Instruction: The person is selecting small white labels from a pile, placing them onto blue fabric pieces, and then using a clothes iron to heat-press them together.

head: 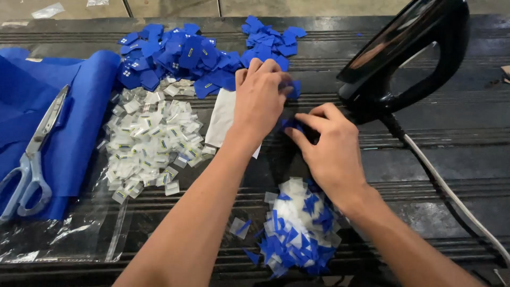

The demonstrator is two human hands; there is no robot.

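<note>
Together, left hand (pixel 260 98) and right hand (pixel 326 146) each pinch a small, flat blue fabric piece (pixel 291 124).

Left hand (pixel 260 98): I see it pressing a small blue fabric piece (pixel 294 89) against the dark table (pixel 446 154).
Right hand (pixel 329 146): pinching another blue piece (pixel 291 124).
Iron (pixel 404 58): black, just right of my hands.
</note>
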